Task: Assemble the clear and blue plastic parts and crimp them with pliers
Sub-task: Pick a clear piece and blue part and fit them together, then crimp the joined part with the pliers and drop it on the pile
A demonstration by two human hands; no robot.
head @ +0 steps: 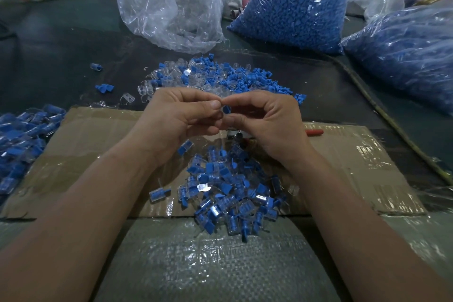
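Left hand (pixel 181 115) and right hand (pixel 266 121) meet fingertip to fingertip above the flattened brown cardboard sheet (pixel 98 154), both w/ fingers curled into a pinch. Right thumb and forefinger clamp a small blue plastic plug (pixel 227 108). Left fingertips pinch what I take for a small clear plastic shell (pixel 222 112); only a faint glassy edge shows beside the plug, so low confidence there.

I read this as the assembly step: plug meeting shell, crimp not yet done for this pair. Next move needs the plug lined up w/ the shell mouth and pressed home straight, then one hand freed for the tool. Red-handled metal pliers (pixel 314 132) lie on the cardboard just behind the right hand, head end mostly hidden by the palm, so a short reach.

Stock: loose heap of clear and blue parts (pixel 220 76) on the dark mat beyond the hands. Heap of joined blue-and-clear pieces (pixel 232 191) on the cardboard btwn the forearms, and a second joined heap (pixel 22 144) at the far left edge. Whether those are crimped, can't tell.

Writing/brands: none legible. Crumpled clear plastic bag (pixel 171 2), tall film bag packed w/ blue parts (pixel 294 2) and slumped film bag of blue parts (pixel 404 56) show no labels. Glossy tape on the cardboard carries no print I can read.
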